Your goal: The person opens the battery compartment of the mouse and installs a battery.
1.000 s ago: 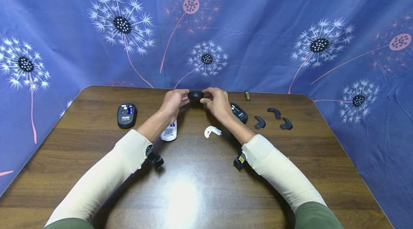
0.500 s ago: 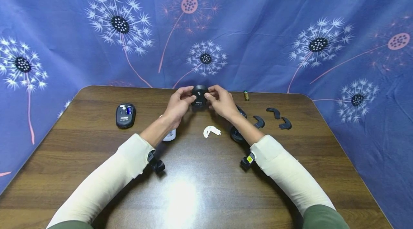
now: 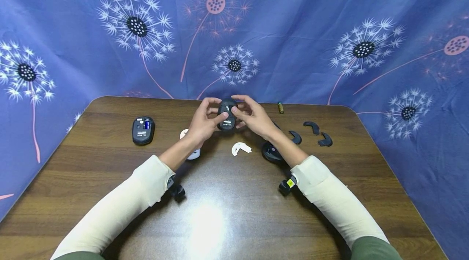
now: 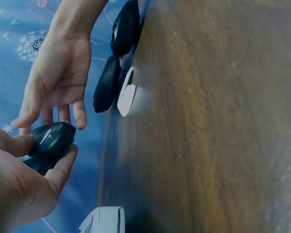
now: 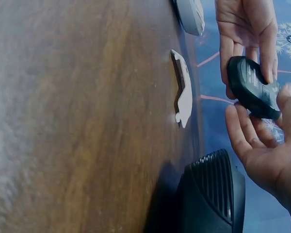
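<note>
Both hands hold a black computer mouse (image 3: 228,124) up over the far part of the table, its labelled underside facing the head camera. My left hand (image 3: 203,124) grips it from the left side, thumb across the underside and fingers behind. On the other side, my right hand (image 3: 255,119) has its thumb on the upper part of the underside; its fingers reach behind the mouse. In the right wrist view the mouse (image 5: 252,87) lies between the two hands. A white curved battery cover (image 3: 241,148) lies on the table in front of them.
A white mouse (image 3: 194,155) is partly hidden under the left wrist. Another black mouse (image 3: 271,153) sits by the right forearm, which hides part of one behind it. At left, a black mouse (image 3: 143,131) shows a blue battery. Black covers (image 3: 311,127) and a loose battery (image 3: 280,108) lie right.
The held mouse has turned from edge-on to showing its underside and come slightly nearer. The right hand's grip has shifted, its thumb moving onto the underside; the right forearm has moved rightward.
</note>
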The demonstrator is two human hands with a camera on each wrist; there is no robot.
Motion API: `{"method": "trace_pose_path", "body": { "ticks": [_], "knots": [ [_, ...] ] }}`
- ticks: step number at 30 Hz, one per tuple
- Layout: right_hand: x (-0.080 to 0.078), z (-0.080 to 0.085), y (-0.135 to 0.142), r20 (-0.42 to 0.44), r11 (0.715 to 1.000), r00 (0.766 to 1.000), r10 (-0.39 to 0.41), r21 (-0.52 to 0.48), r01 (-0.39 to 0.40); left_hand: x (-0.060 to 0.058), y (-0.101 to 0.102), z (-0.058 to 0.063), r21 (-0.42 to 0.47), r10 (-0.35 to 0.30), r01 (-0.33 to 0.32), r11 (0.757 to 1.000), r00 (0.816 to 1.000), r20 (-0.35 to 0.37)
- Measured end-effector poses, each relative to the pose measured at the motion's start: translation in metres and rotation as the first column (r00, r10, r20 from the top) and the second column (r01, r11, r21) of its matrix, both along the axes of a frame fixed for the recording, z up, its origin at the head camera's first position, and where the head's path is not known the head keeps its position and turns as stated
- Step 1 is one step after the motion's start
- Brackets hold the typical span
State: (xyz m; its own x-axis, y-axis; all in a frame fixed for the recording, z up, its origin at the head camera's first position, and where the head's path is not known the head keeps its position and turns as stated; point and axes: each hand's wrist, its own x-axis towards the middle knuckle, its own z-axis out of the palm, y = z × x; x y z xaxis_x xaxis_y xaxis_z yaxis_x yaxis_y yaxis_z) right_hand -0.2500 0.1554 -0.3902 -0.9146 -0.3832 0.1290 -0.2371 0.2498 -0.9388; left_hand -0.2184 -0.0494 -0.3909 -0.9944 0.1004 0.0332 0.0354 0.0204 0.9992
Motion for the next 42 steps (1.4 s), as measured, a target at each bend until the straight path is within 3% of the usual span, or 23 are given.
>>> {"method": "trace_pose_path", "body": {
  "ticks": [4,10,16,24,26,29,31,36,39,42],
  "knots": [
    [0.0,0.002,-0.001,-0.028,1.0,0.999,0.026,0.016,-0.025,0.002,0.001,0.001,-0.003,-0.021,0.021,1.0,1.0,-0.001],
    [0.0,0.004,-0.003,-0.03,0.998,0.998,-0.047,0.034,0.048,0.003,0.002,0.004,-0.033,-0.029,0.029,0.999,1.0,-0.004],
    [-0.004,0.004,-0.004,0.03,0.994,0.994,-0.108,-0.001,0.108,0.004,0.001,0.003,-0.011,-0.033,0.033,0.999,0.999,0.037],
    [-0.007,0.008,0.0,0.011,0.975,0.975,-0.222,0.01,0.222,0.005,0.001,0.0,-0.039,-0.008,0.011,0.999,0.996,0.089],
    [-0.008,0.009,0.003,0.026,0.974,0.974,-0.224,0.028,0.223,0.005,0.0,-0.001,-0.046,0.008,-0.004,0.999,0.996,0.092],
    [-0.011,0.009,0.008,0.023,0.97,0.977,-0.21,0.132,0.205,0.005,0.0,-0.001,-0.043,0.042,-0.038,0.998,0.995,0.087],
    [-0.012,0.01,0.01,0.013,0.955,0.983,-0.185,0.24,0.176,0.005,0.0,-0.002,-0.043,0.069,-0.066,0.997,0.995,0.074],
    [-0.012,0.01,0.006,0.01,0.873,0.999,-0.052,0.487,0.041,0.005,-0.001,-0.003,-0.057,0.107,-0.105,0.993,0.994,0.035],
    [-0.01,0.009,0.0,0.03,0.819,0.999,0.031,0.572,-0.042,0.005,-0.002,-0.003,-0.039,0.104,-0.102,0.994,0.994,0.036],
    [-0.008,0.006,-0.005,0.064,0.789,0.996,0.069,0.607,-0.094,0.005,-0.002,-0.004,-0.018,0.097,-0.096,0.995,0.994,0.048]
  ]
}}
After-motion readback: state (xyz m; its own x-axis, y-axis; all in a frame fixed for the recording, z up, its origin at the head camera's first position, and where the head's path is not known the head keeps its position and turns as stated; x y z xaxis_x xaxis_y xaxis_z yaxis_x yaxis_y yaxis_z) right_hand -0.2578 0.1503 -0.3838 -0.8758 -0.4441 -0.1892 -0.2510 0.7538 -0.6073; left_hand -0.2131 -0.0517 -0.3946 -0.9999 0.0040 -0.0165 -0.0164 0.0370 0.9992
